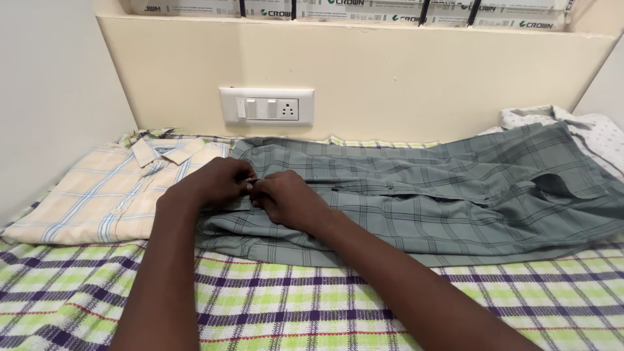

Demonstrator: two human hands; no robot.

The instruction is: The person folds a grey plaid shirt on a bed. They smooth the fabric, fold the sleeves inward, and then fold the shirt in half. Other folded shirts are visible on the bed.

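Both hands meet at the front edge of a grey checked shirt, fingers pinched on the cloth.

Left hand (211, 185) curled nearly shut, fingertips gripping a small fold or button spot of the grey shirt (422, 195); right hand (286, 198) likewise closed on the same spot, knuckles up, the two hands touching. Exactly what sits between the fingertips is too small to tell. Grey shirt lies flat across the bed, spread to the right, on a green-and-purple checked sheet (312, 292). Just beside it on the left, a folded cream shirt (104, 192) with blue stripes, collar up. White spotted cloth (585, 127) bunched at far right. Wall behind carries a white switch plate (266, 107); boxes (390, 10) line the shelf above.
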